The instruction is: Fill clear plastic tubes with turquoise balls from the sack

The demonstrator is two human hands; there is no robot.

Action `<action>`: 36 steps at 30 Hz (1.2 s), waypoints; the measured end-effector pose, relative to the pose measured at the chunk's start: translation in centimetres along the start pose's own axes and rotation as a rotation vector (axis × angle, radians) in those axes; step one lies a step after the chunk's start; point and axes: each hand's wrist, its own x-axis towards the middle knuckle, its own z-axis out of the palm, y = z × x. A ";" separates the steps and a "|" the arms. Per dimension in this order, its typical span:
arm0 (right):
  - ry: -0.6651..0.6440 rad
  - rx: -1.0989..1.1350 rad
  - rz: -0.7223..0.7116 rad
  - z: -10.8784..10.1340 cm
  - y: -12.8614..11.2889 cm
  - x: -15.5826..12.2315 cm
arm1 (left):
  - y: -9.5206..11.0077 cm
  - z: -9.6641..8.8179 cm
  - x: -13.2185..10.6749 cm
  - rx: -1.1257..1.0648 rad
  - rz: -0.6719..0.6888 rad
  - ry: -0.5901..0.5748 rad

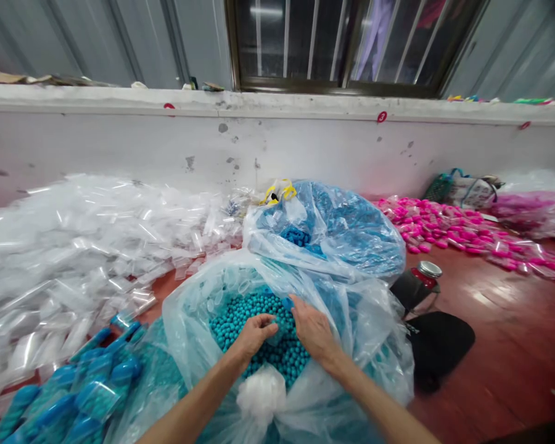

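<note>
Both my hands reach into a big clear plastic bag (365, 320) full of small teal balls (240, 314). My left hand (254, 336) rests on the balls with its fingers curled and pinched together; what it holds is hidden. My right hand (312, 330) lies flatter on the balls beside it, fingers reaching toward the bag's inner wall and a blue piece there. A knotted white wad of plastic (261, 394) sits just below my wrists.
A second clear bag of blue balls (351, 228) stands behind. Several small clear pouches (74, 246) are heaped at left, filled teal pouches (87, 388) at lower left, pink pouches (457, 234) at right. A lidded jar (425, 274) and a black cloth (439, 345) lie on the red table.
</note>
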 end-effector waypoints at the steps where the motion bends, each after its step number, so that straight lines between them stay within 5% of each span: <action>1: -0.025 0.082 0.005 -0.1 -0.2 0.0 | 0.0 -0.1 -0.1 0.009 0.022 0.004; 4: -0.120 0.369 -0.005 -0.2 -0.7 0.0 | 0.1 -0.2 -0.6 -0.019 0.039 -0.077; 8: -0.090 0.510 0.012 0.5 -1.3 -0.2 | -0.3 0.3 -1.4 -0.080 -0.021 -0.194; 17: -0.055 0.477 0.027 1.1 -2.2 -1.2 | -0.1 0.9 -2.3 -0.202 0.027 -0.033; 25: -0.128 0.461 -0.192 0.4 -1.5 -0.8 | 0.5 0.9 -2.5 -0.090 0.089 0.068; 31: -0.308 0.817 0.136 0.3 -0.4 0.4 | 0.4 -0.5 -2.5 -0.013 0.084 -0.075; 34: -0.228 0.916 0.301 0.4 -0.8 0.8 | 0.5 -0.8 -2.7 0.036 0.099 -0.099; 36: -0.142 0.843 0.250 0.5 -1.6 0.8 | 0.5 -0.5 -2.9 0.054 0.120 -0.060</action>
